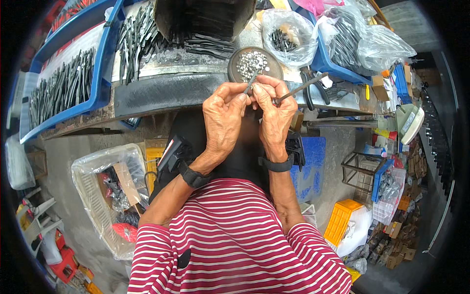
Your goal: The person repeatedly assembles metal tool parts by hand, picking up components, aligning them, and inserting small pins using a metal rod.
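Observation:
Both hands meet at the bench's front edge, just before a round dish (275, 67) of small silvery pieces (251, 62). My left hand (223, 117) pinches a thin dark strip (251, 81) between thumb and fingers, its tip pointing up toward the dish. My right hand (275, 115) is closed around a slender dark metal rod (306, 87), which slants up to the right out of the fist. The right thumb and forefinger press together beside the strip; whatever lies between them is too small to make out.
A blue tray (104, 73) of dark strips stands at left, with loose strips (134, 44) beside it. Right of the dish are a clear bag (298, 36) and a black-handled cutting tool (308, 93). Below are a plastic-lined crate (85, 196) and a yellow crate (341, 220).

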A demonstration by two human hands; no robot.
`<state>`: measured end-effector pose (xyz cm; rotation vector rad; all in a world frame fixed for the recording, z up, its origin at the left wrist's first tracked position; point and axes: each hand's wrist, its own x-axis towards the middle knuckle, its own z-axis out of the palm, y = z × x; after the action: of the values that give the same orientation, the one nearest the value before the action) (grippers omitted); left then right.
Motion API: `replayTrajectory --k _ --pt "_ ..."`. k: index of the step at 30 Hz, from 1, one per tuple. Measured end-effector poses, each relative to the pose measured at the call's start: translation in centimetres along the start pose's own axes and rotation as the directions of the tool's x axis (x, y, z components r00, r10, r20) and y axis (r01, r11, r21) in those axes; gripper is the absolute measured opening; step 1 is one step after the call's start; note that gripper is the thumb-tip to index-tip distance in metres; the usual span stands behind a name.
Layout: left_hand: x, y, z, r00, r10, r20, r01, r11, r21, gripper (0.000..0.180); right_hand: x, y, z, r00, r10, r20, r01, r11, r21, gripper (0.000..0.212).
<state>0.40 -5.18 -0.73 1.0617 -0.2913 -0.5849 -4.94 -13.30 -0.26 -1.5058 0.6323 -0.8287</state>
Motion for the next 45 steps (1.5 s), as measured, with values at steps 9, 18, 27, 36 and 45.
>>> replayTrajectory --k 9,18,27,36,45 --pt "0.2 -0.6 0.0 0.998 0.047 -0.030 -0.046 0.998 0.051 0.015 -0.1 -0.7 0.6 1.000 0.008 -0.020 -0.008 1.000 -0.007 0.018" --pt "0.2 -0.5 0.0 0.999 0.048 -0.024 -0.048 0.999 0.026 0.015 0.0 0.1 0.3 0.998 -0.064 -0.011 0.062 0.994 -0.087 0.017" --pt "0.3 0.0 0.0 1.000 0.002 0.005 -0.002 0.998 -0.065 0.014 -0.3 0.0 0.8 0.990 -0.136 -0.048 0.128 0.980 -0.154 0.020" --pt "0.4 0.1 0.2 0.993 -0.072 0.091 0.087 0.981 -0.173 0.017 0.4 -0.5 1.6 0.969 -0.139 -0.202 0.113 0.984 -0.139 0.019" --pt "0.4 1.0 -0.4 0.980 -0.133 0.145 0.168 0.951 -0.261 0.015 0.2 -0.5 0.4 0.998 0.058 -0.030 -0.050 0.971 0.234 0.025"
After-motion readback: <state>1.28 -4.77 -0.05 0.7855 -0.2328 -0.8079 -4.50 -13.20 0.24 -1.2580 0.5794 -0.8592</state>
